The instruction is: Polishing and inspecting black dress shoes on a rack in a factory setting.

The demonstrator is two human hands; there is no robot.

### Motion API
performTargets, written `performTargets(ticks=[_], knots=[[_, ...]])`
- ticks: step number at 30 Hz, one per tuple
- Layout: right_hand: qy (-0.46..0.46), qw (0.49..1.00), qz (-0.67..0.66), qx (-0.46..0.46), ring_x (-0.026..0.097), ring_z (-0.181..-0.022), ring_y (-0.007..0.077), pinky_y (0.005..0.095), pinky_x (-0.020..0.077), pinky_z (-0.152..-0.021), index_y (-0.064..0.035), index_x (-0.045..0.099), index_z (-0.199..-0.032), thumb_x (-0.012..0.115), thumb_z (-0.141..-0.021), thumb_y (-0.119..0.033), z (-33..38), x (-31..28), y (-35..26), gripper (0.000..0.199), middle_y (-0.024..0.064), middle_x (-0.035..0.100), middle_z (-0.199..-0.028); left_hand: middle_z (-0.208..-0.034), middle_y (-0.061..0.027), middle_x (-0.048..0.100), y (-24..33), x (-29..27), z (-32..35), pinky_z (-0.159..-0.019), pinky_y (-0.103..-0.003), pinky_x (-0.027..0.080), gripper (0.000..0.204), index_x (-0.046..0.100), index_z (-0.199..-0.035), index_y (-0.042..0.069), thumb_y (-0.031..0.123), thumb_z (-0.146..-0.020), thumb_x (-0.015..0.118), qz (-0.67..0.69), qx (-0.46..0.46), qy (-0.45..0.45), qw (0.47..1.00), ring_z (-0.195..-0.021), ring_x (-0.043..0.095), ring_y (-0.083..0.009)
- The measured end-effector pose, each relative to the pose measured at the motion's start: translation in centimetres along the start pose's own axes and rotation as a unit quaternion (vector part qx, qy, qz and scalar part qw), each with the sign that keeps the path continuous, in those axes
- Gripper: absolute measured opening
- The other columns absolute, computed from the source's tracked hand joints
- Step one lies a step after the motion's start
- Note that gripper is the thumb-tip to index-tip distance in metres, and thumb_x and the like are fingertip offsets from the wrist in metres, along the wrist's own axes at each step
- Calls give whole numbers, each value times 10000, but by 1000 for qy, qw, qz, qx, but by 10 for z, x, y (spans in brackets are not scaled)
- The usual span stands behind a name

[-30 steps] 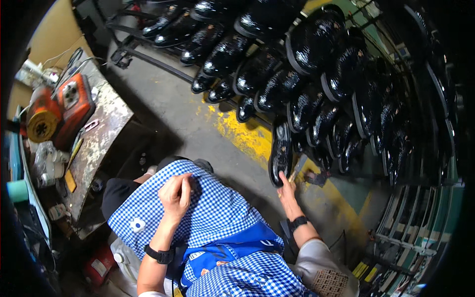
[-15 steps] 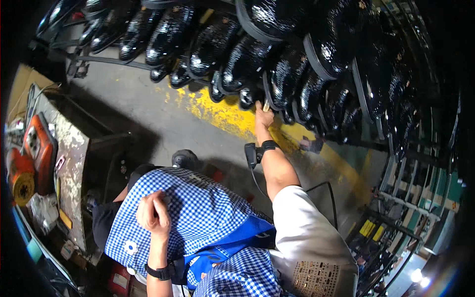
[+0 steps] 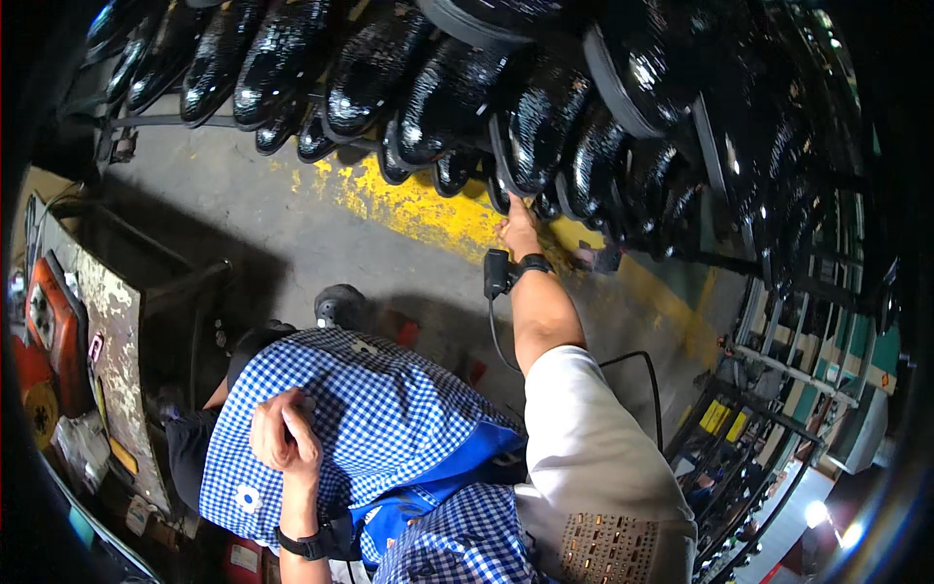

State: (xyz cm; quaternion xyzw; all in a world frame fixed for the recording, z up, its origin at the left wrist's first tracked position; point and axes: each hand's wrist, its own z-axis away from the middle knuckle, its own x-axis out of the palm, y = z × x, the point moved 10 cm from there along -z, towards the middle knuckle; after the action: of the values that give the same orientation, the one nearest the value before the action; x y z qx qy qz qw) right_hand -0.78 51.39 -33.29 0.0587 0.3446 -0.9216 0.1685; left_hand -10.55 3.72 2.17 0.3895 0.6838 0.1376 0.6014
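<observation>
Glossy black shoes stand in rows on a rack, their toes toward me. My right hand is stretched forward to the lower row, fingertips against the toe of a black shoe. Its fingers look curled and partly hidden, so what is in them, if anything, I cannot make out. Above my lap, my left hand is loosely closed, with no object showing in it. A blue-and-white checked apron lies under it. On my right wrist a black strap carries a small box with a cable.
A worn table stands at the left, with an orange tool and a plastic bag. Yellow paint marks the grey floor below the shoes. Metal racks fill the right side; a black cable loops beside my right arm.
The view has shifted, and the rack's shoes now appear farther left. My right hand has moved along the lower row to a shoe farther right. My left hand stays closed.
</observation>
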Motion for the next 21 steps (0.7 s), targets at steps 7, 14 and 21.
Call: performTargets(ticks=[7, 14, 21], knots=[[13, 993, 84, -81, 404, -451, 142, 286, 352, -382, -74, 557, -1027, 798, -583, -555, 12, -13, -28, 698, 33, 460, -658, -705, -113, 638, 2, -5, -2, -535, -260, 452, 122, 637, -836, -29, -60, -795, 526, 13, 18, 20, 1000, -575, 595, -185], [36, 998, 9, -48, 371, -436, 110, 249, 311, -391, -147, 556, -1033, 824, -634, -394, 71, -86, -38, 540, 1, 530, -725, -686, -114, 624, 2, -8, -3, -535, -246, 456, 119, 647, -847, -30, -69, -785, 554, 46, 16, 44, 998, -569, 600, -181], [-9, 998, 25, 51, 482, -955, 246, 325, 445, -676, -99, 381, -1347, 834, -613, -446, 144, -186, 31, 930, 91, 362, -1333, -687, -121, 602, -3, -8, 6, -538, -272, 440, 105, 639, -844, -26, -50, -804, 545, 45, 18, 68, 997, -579, 580, -206]])
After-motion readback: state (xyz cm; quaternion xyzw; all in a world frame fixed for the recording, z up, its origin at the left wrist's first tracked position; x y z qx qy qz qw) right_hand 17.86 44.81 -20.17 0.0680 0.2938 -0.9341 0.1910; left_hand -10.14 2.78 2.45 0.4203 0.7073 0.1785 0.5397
